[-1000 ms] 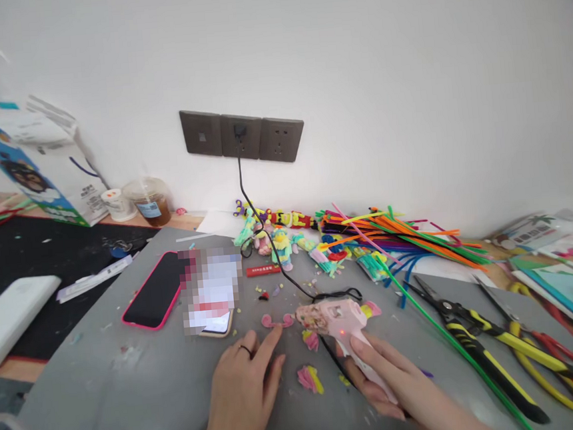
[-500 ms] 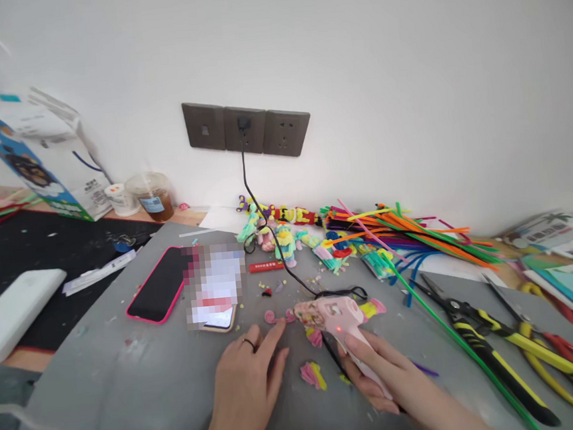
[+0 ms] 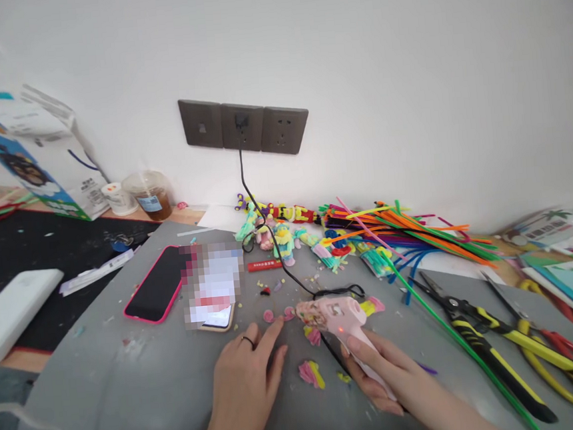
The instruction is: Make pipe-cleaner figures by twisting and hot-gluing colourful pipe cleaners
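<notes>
A phone in a pink case [image 3: 155,287] lies just beside a lit phone [image 3: 220,316]. Behind them, a lidded drink cup [image 3: 153,201], a small white tub [image 3: 119,201] and a printed carton [image 3: 36,163] stand near the wall [image 3: 405,84]. Three dark socket plates [image 3: 285,129] sit side by side on it.

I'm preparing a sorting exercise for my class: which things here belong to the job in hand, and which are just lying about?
Likely in the job:
pale pink plastic glue gun, held in the right hand
small pink curled piece, at the left hand
thin black plugged-in cord

Probably just lying about:
black-screened phone with pink edging
clear plastic cup of brown drink
</notes>
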The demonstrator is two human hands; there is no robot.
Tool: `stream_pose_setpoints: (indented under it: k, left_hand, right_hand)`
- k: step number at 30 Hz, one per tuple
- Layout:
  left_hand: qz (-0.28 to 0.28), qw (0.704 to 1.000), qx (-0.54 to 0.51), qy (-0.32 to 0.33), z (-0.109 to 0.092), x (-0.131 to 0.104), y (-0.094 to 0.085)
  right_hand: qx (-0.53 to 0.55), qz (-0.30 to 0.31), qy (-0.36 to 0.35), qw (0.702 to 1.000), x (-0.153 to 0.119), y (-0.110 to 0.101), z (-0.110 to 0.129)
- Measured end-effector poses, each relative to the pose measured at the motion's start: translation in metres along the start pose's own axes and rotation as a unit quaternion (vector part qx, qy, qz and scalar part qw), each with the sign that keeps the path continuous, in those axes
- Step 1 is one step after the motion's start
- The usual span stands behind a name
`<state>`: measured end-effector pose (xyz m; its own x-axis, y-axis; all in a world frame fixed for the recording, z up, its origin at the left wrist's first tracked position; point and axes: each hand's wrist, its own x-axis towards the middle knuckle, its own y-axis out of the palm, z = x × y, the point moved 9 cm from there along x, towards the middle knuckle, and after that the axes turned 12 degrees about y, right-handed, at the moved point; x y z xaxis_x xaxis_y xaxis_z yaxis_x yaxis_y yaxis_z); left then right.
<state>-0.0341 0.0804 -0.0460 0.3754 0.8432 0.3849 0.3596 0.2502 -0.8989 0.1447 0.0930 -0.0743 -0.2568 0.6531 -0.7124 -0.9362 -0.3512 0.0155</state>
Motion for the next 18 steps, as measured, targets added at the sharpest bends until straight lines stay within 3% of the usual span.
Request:
stream_pose_setpoints:
  k: [6,18]
  left_hand:
    - [0.005,1.000,0.001,-0.002,0.001,-0.001,0.001]
    - [-0.003,1.000,0.021,-0.003,0.000,0.001,-0.001]
  right_hand:
    - [0.002,0.003,0.013,1.000,-0.003,0.007,0.010]
    - [0.007,-0.040,-0.036,0.999,-0.014,-0.006,0.011]
